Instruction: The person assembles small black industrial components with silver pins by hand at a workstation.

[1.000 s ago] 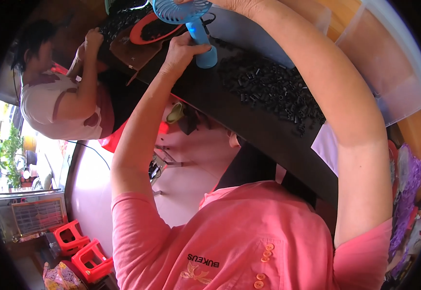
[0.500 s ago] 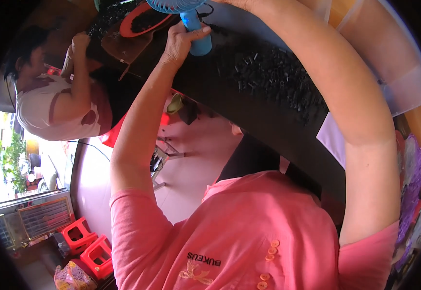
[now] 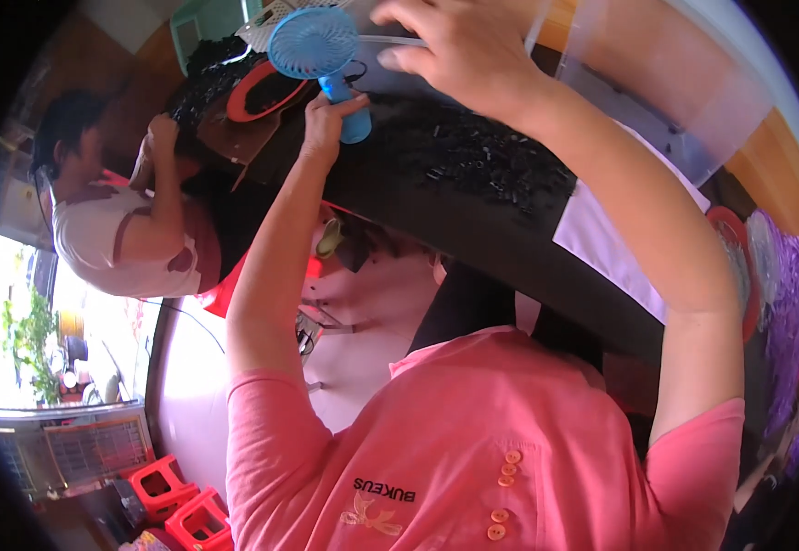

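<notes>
My left hand (image 3: 324, 127) is wrapped round the handle of a light-blue handheld fan (image 3: 311, 44), holding it upright over the dark table (image 3: 381, 197). To the right of the fan's round head, my right hand (image 3: 478, 60) is raised with thumb and fingers apart. A thin pale strip or cord (image 3: 390, 39) runs between the fan and that hand; whether the fingers touch it I cannot tell. Below my right hand, many small black tube-like pieces (image 3: 496, 165) lie loose on the table.
A lilac sheet (image 3: 602, 234) lies under my right forearm, near a clear plastic bin (image 3: 666, 101). A red oval tray (image 3: 243, 99) with dark pieces stands at the far left. Another person (image 3: 133, 225) sits at left. Red stools (image 3: 199, 522) stand at lower left.
The view has tilted, so the fan's whole head now shows. My right hand, mostly out of view before, now shows with its fingers spread; my left hand still grips the fan.
</notes>
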`<control>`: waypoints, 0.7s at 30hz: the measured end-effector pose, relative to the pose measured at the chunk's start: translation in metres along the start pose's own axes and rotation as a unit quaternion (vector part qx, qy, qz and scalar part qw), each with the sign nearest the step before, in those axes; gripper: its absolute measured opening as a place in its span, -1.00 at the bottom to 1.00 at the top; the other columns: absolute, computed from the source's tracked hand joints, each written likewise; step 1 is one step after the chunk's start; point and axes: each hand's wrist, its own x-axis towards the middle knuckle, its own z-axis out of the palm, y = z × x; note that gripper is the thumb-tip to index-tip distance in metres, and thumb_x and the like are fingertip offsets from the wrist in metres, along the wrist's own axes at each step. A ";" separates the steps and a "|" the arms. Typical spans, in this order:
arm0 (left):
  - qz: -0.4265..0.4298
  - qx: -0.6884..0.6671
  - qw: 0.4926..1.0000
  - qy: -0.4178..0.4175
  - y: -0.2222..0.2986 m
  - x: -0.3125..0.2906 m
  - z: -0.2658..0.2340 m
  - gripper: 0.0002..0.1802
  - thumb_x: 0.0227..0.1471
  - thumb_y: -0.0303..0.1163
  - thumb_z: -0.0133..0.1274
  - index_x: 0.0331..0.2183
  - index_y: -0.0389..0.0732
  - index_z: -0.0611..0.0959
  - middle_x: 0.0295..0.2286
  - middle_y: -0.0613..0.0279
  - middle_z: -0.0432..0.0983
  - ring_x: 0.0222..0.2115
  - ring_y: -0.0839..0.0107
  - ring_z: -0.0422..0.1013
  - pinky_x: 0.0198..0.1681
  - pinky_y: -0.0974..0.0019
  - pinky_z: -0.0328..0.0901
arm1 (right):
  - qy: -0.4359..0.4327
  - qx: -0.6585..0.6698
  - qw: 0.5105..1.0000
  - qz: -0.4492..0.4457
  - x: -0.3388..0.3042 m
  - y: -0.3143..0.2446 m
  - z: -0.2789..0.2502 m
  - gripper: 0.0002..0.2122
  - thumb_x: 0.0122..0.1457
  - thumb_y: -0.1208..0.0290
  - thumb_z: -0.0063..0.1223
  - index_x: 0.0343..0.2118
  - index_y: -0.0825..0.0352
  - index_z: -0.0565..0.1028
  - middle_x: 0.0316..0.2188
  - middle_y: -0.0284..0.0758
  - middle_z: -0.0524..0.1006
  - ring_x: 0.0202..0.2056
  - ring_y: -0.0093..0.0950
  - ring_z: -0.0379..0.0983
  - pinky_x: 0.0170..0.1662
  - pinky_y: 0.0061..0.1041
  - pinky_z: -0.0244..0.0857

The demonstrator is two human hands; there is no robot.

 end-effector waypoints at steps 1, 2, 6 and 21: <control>0.006 0.014 1.000 0.002 -0.002 0.003 0.002 -0.77 -0.15 -0.45 0.24 -0.37 -0.31 0.62 -0.43 0.21 0.58 -0.39 0.41 0.47 -0.23 0.35 0.31 | -0.065 0.005 0.997 0.035 -0.017 0.001 -0.016 -0.51 -0.01 0.27 0.20 0.02 0.27 0.38 -0.06 -0.10 0.49 -0.04 -0.22 0.45 0.08 -0.20 0.22; 0.012 0.028 1.000 0.002 -0.005 0.006 0.003 -0.79 -0.15 -0.46 0.24 -0.37 -0.31 0.62 -0.44 0.20 0.58 -0.39 0.40 0.47 -0.22 0.35 0.31 | 0.091 0.001 0.995 -0.051 -0.037 0.011 -0.011 -0.75 -0.10 0.46 0.28 -0.31 0.28 0.52 -0.45 -0.32 0.53 -0.39 -0.39 0.50 -0.28 -0.46 0.37; 0.018 -0.023 1.000 0.007 -0.019 0.022 0.001 -0.84 -0.18 -0.53 0.22 -0.42 -0.31 0.66 -0.47 0.23 0.54 -0.41 0.40 0.45 -0.26 0.29 0.31 | 0.016 0.080 0.993 0.089 -0.108 0.040 -0.051 -0.83 -0.01 0.47 0.22 -0.32 0.31 0.55 -0.47 -0.35 0.51 -0.40 -0.49 0.48 -0.30 -0.52 0.33; 0.013 0.094 0.995 0.041 -0.008 0.009 0.008 -0.73 -0.22 -0.57 0.25 -0.34 -0.40 0.65 -0.42 0.18 0.57 -0.35 0.37 0.48 -0.18 0.35 0.33 | -0.057 0.032 0.946 0.317 -0.251 0.067 -0.111 -0.89 0.01 0.47 0.12 -0.37 0.23 0.58 -0.41 -0.35 0.53 -0.37 -0.38 0.49 -0.27 -0.40 0.29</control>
